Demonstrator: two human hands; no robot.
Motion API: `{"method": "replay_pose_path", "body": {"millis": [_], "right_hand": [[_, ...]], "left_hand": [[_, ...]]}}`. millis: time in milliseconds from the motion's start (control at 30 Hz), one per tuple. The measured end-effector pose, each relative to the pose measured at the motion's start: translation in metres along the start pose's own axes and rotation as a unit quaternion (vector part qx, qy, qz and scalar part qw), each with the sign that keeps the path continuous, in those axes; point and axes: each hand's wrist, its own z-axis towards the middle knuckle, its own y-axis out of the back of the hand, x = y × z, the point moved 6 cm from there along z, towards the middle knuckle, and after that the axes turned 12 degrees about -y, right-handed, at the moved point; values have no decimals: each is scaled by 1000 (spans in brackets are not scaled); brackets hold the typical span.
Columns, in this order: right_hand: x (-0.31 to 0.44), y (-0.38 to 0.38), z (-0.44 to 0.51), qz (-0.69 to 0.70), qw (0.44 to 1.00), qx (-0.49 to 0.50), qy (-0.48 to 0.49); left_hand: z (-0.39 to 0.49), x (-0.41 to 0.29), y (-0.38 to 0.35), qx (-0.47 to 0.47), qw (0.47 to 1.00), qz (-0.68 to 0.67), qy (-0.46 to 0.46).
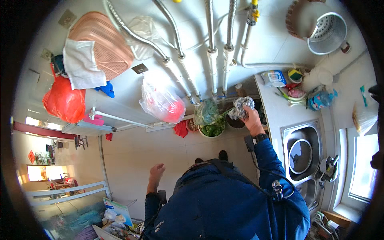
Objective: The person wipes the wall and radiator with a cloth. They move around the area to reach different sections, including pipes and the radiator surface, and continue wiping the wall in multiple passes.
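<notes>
My right hand (253, 120) is closed on a crumpled grey-and-white cloth (240, 108), held out beside the near end of the white counter (271, 102). Just below and left of the cloth, a dark round pot (235, 122) stands on the floor, partly hidden. Left of that pot is a white basin with leafy greens (211, 130), a greenish plastic bag (207, 112) lying over its far side. My left hand (157, 172) hangs over the tiled floor to the left of my body, with nothing seen in it; its fingers look loosely curled.
A steel double sink (301, 153) with a round basin inside is set in the counter at right. Pipes (212, 69) run down the wall ahead. A clear bag (162, 102) and a red bag (64, 99) hang at left. A detergent-like blue bottle (319, 100) stands in the counter corner.
</notes>
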Motion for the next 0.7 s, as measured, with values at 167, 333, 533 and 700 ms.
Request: {"method": "replay_pose_path", "body": {"millis": [167, 333, 533, 700], "right_hand": [[4, 20, 28, -162, 977, -24, 135], [-53, 19, 51, 14, 994, -8, -106], [-121, -5, 72, -16, 974, 18, -224], [-140, -52, 45, 5, 973, 75, -218]], "left_hand": [[-35, 64, -2, 16, 994, -15, 109], [-67, 97, -12, 2, 990, 17, 140], [-101, 124, -35, -32, 979, -43, 198], [-75, 150, -37, 37, 999, 1, 39]]}}
